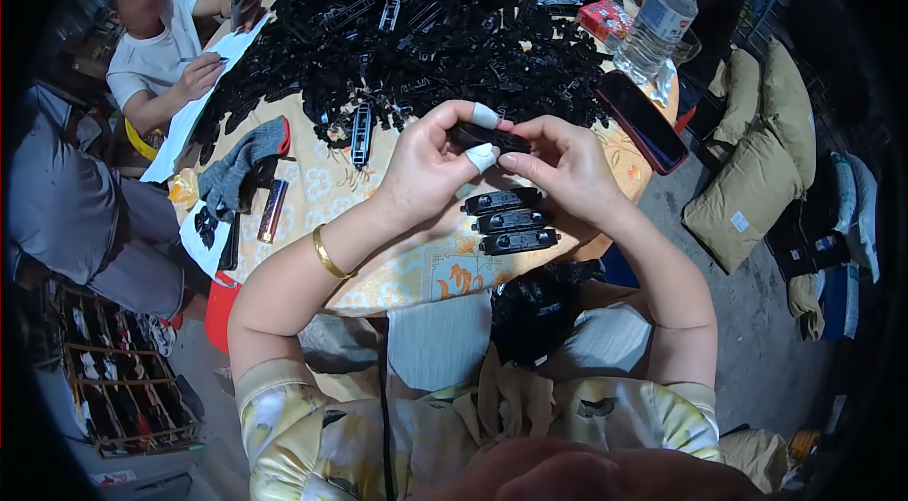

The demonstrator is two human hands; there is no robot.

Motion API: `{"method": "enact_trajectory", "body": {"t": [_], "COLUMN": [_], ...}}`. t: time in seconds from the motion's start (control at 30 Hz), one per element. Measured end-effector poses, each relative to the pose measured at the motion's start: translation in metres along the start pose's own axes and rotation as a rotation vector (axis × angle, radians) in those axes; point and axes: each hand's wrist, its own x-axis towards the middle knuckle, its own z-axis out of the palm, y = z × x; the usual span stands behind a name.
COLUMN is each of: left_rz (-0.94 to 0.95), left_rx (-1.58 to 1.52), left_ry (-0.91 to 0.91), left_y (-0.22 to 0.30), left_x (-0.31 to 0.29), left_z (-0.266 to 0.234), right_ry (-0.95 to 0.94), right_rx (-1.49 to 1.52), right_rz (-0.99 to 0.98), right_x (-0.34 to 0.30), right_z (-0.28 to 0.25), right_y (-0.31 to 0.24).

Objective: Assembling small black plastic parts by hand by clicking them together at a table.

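Note:
Between my left hand (pixel 430 160) and my right hand (pixel 572 165) is a small black plastic part (pixel 478 137), gripped from both sides over the table. White coverings wrap the thumb and a fingertip of my left hand. Just below my hands, three black plastic pieces (pixel 512 220) lie in a stacked row on the patterned cloth. Beyond them spreads a large heap of black plastic parts (pixel 407 37). One longer part with a pale, shiny frame (pixel 360 134) rests at the heap's near edge, left of my hands.
A water bottle (pixel 659 23), a red packet (pixel 605 20) and a phone (pixel 641 121) stand or lie at the right. Grey gloves (pixel 236 170) and a dark cylinder (pixel 272 211) are at the left. A person (pixel 161 56) holds a pen over paper. Stuffed sacks (pixel 747 189) sit on the floor.

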Motion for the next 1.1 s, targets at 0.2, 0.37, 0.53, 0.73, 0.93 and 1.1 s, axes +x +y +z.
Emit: {"method": "enact_trajectory", "body": {"t": [0.2, 0.37, 0.53, 0.73, 0.93, 1.1], "left_rz": [-0.065, -0.034, 0.286, 0.119, 0.299, 0.134], "left_rx": [0.012, -0.019, 1.001, 1.279, 1.109, 0.045], "left_ry": [-0.019, -0.143, 0.356, 0.49, 0.707, 0.402], "left_y": [0.003, -0.008, 0.02, -0.008, -0.002, 0.009], "left_x": [-0.006, 0.004, 0.033, 0.048, 0.052, 0.043], "left_z": [0.001, -0.009, -0.061, -0.135, -0.126, -0.105], "right_ry": [0.035, -0.029, -0.214, 0.015, 0.231, 0.192], "right_rx": [-0.041, -0.186, -0.469, -0.717, -0.953, -0.956], "right_rz": [-0.055, 0.115, -0.102, -0.306, -0.432, -0.414], "right_x": [-0.003, 0.0, -0.006, 0.002, 0.005, 0.006], "right_z": [0.003, -0.014, -0.018, -0.023, -0.024, -0.021], "right_y": [0.008, 0.002, 0.004, 0.011, 0.027, 0.023]}}
